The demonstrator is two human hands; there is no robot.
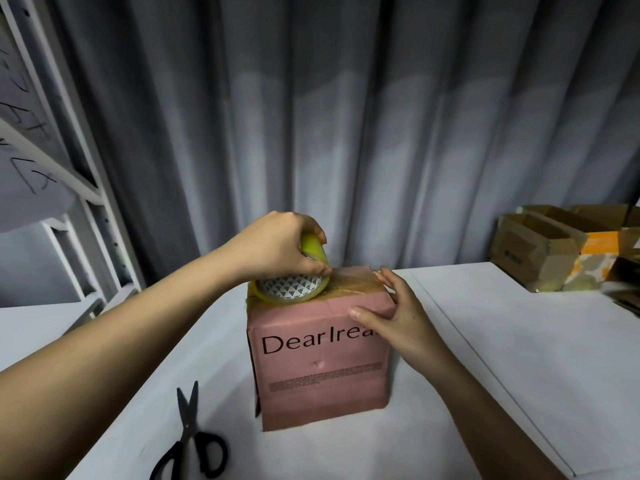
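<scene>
Only head view, so: dead centre on white table (519, 358), pink box (322, 368), upright, printed face toward near side, top flaps down. On box top, at its far left corner, tape roll (290, 289), yellowish, patterned white core, tilted with open side facing near. Gripped from above by left hand (277, 245), fingers curled over roll's upper rim, thumb and forefinger pinched at the point where tape leaves roll. From roll, clear tape strip (349, 278) running right across box top to its right edge, glossy, lying on cardboard. At box's upper right corner, right hand (393, 315), fingers straight and together along right top edge, thumb flat on near face, pressing, nothing clasped. Left of box on near table, black-handled scissors (189, 441), blades slightly apart, tips pointing far, well apart from both hands. Far right on table, stack of brown cardboard boxes (540, 251), open-topped, one with orange patch. Far left, white metal shelf rack (90, 188) with handwritten paper sheet (27, 161) hanging over it. Behind everything, grey pleated curtain (346, 116).
</scene>
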